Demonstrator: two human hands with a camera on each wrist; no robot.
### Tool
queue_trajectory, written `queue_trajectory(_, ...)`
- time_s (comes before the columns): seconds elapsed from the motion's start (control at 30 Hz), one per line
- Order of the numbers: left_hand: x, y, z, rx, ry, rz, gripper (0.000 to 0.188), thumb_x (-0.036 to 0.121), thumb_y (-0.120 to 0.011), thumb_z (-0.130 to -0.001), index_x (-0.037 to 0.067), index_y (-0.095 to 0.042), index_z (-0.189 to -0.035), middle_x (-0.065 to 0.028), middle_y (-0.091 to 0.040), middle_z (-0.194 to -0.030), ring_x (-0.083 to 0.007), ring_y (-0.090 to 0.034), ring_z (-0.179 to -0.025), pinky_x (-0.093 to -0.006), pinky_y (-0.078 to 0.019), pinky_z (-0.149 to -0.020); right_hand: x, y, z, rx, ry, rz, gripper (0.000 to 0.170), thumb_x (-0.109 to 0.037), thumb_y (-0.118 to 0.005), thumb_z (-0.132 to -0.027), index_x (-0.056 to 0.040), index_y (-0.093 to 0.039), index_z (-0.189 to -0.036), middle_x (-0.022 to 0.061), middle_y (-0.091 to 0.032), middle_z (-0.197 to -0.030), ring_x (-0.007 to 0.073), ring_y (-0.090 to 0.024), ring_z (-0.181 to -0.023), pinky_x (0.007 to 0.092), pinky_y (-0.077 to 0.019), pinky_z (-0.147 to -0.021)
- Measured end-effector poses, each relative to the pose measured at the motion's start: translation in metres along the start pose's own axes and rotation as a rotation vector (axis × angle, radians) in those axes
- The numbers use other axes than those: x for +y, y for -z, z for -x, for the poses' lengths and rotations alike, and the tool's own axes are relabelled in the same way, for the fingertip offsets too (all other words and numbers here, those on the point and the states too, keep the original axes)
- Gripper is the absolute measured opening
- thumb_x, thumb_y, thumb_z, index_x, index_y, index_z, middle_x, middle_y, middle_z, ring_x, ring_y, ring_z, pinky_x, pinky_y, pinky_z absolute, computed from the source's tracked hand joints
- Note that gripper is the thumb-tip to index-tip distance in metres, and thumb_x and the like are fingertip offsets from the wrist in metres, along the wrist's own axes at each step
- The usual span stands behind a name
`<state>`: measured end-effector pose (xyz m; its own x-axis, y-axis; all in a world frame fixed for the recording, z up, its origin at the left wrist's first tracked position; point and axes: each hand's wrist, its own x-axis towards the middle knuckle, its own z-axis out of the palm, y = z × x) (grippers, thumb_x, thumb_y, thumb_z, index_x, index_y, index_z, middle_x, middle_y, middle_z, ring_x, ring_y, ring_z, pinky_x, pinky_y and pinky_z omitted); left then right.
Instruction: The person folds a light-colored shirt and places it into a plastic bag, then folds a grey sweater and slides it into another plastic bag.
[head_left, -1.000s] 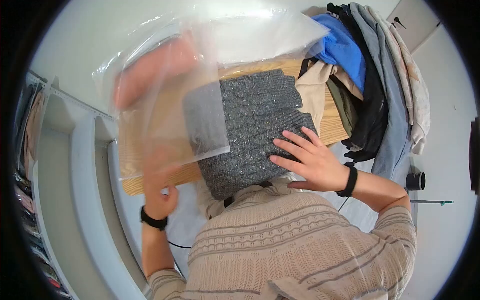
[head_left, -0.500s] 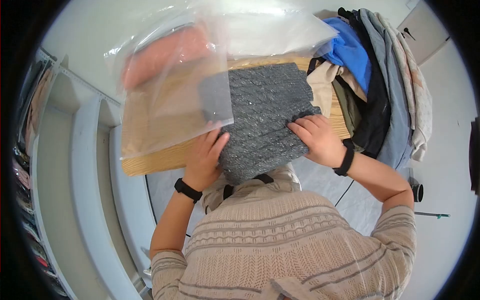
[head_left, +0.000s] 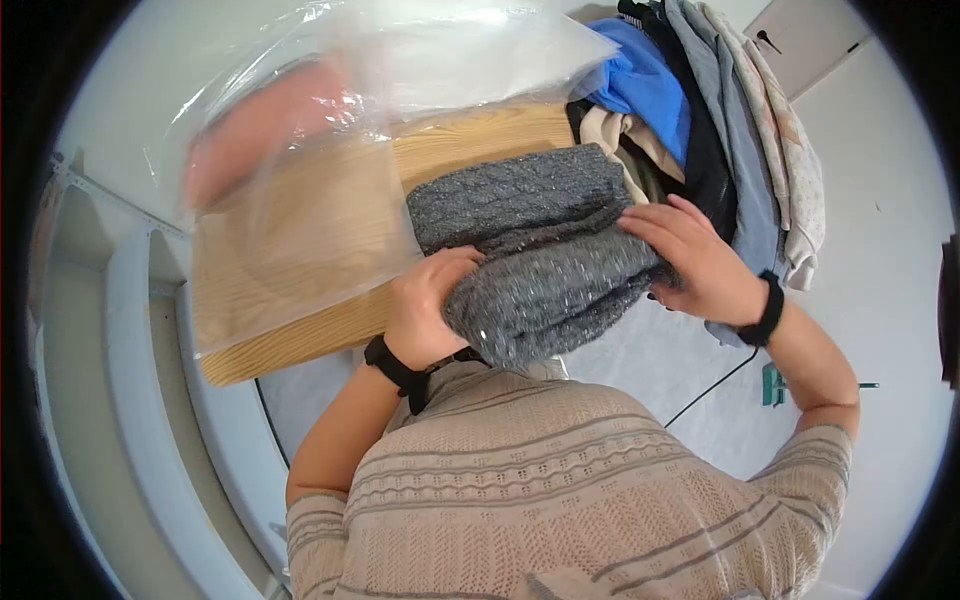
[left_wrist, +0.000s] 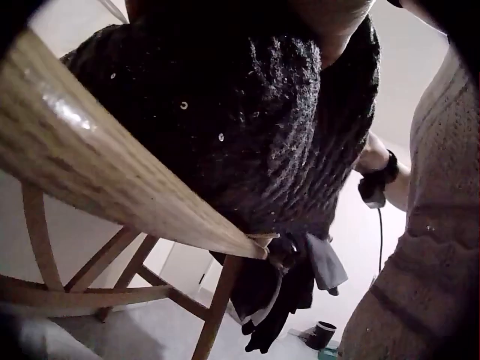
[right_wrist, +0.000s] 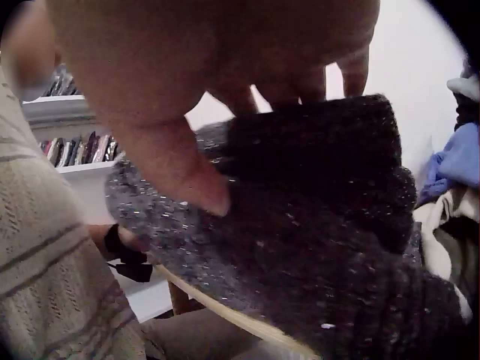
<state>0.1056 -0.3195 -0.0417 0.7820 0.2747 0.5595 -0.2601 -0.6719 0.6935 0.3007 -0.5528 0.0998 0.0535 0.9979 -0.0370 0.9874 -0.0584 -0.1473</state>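
A dark grey knitted garment [head_left: 560, 275] lies at the table's near edge, its near part lifted and folded over into a thick roll. My left hand [head_left: 428, 305] grips the roll's left end, fingers on top. At the right end my right hand [head_left: 705, 262] grips the knit, with the thumb [right_wrist: 202, 187] pressed on the near side in the right wrist view. In the left wrist view the garment [left_wrist: 285, 127] bulges beyond the table edge [left_wrist: 135, 172]. A clear plastic bag [head_left: 310, 240] lies left of the garment.
An orange bundle [head_left: 270, 130] lies under clear plastic at the back left. More clear bags [head_left: 480, 55] lie at the back. Blue [head_left: 645, 85], black and grey clothes are heaped at the right. Shelves [head_left: 130, 290] stand on the left.
The garment was lying flat; its near part is now raised and folded over. My left hand has come from over the bag to the garment's left side, and both hands have taken hold.
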Motion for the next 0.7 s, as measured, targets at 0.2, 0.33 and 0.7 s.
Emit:
queue_trajectory(0.2,0.004,-0.004,0.001,0.075,0.186,0.041,0.054,0.028,-0.079,-0.059,0.000,-0.062,-0.102,-0.0163,-0.065,-0.102,-0.0345,-0.063,-0.091,-0.0392,-0.0496,-0.082,-0.055,-0.053,0.027,0.349,-0.023,0.066,0.085,-0.020,-0.082,-0.054,-0.0194,-0.046,-0.131,0.0197,-0.034,-0.142,0.0388,-0.033,-0.130,0.0576,-0.0228,-0.104)
queue_trajectory(0.33,0.003,-0.004,-0.005,0.053,0.246,0.156,0.055,0.027,-0.079,-0.061,-0.001,-0.061,-0.104,-0.0187,-0.065,-0.097,-0.0361,-0.063,-0.090,-0.0392,-0.0499,-0.079,-0.053,-0.090,0.010,0.304,-0.169,0.225,0.079,-0.016,-0.077,-0.058,-0.0224,-0.047,-0.131,0.0195,-0.034,-0.142,0.0381,-0.033,-0.131,0.0575,-0.0235,-0.103)
queue_trajectory(0.7,0.003,0.014,-0.015,-0.182,0.146,0.103,0.043,0.023,-0.076,-0.065,0.001,-0.062,-0.099,-0.0195,-0.065,-0.091,-0.0367,-0.063,-0.084,-0.0392,-0.0507,-0.072,0.000,0.005,-0.069,0.021,-0.007,0.327,0.101,-0.024,-0.083,-0.054,-0.0161,-0.032,-0.141,0.0144,-0.032,-0.144,0.0322,-0.028,-0.135,0.0537,-0.0223,-0.107)
